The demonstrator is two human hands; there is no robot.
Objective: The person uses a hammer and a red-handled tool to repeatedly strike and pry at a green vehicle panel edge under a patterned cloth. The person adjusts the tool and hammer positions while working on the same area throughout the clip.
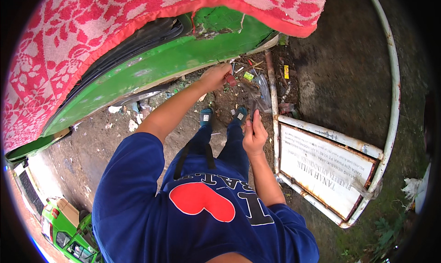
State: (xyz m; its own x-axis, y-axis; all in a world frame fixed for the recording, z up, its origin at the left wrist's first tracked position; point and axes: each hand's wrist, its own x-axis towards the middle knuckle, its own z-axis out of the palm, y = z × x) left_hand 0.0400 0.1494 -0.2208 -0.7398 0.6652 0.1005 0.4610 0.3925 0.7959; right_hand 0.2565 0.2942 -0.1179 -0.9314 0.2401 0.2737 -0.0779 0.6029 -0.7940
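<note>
My left hand (215, 77) reaches out beside the green car body (193, 51), its fingers closed on a small reddish-brown object (230, 80). The kind of that object does not show. Lower and to the right, my right hand (255, 134) is closed around the dark, narrow end of an object (254, 107). A greyish, see-through-looking part extends above that end, blurred against the litter, so its kind cannot be made out. The two hands are apart. My feet in dark shoes (206, 117) stand on the dirt just below the held objects.
A red and pink patterned cloth (92, 42) drapes over the car. Plastic scraps and a yellow wrapper (248, 76) litter the ground. At right stands a rusty white pipe frame (392, 70) with a white signboard (321, 166). Another green vehicle (69, 231) is at lower left.
</note>
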